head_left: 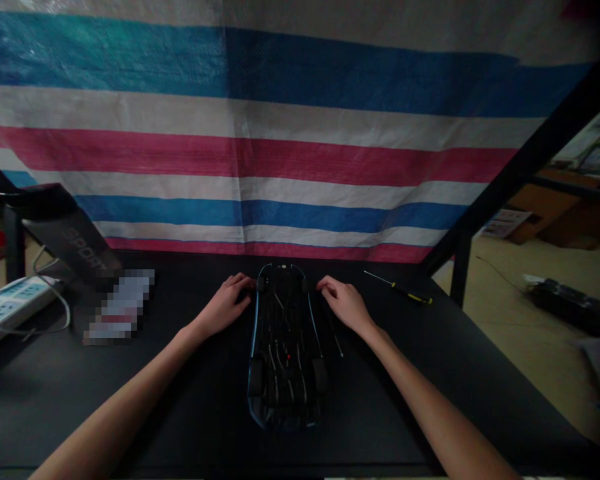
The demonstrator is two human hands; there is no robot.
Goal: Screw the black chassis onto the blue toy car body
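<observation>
A toy car [286, 320] lies upside down on the black table, its dark underside and wheels facing up and blue body edges showing. My left hand [229, 303] rests on the table to the left of the car's far end, fingers loosely bent, thumb apart, fingertips at or very near its side. On the other side, my right hand [347, 305] lies with bent fingers a little away from the car and holds nothing that I can see. A thin dark rod with a bright tip [338, 340] lies between the car and my right wrist; its upper end is hard to make out.
A black-and-yellow screwdriver [411, 293] lies at the right. At the left are a dark bottle marked SPORT [75, 240], a blurred-out flat object [123, 307] and a white power strip [17, 307] with a cable. A striped sheet [290, 160] hangs behind the table.
</observation>
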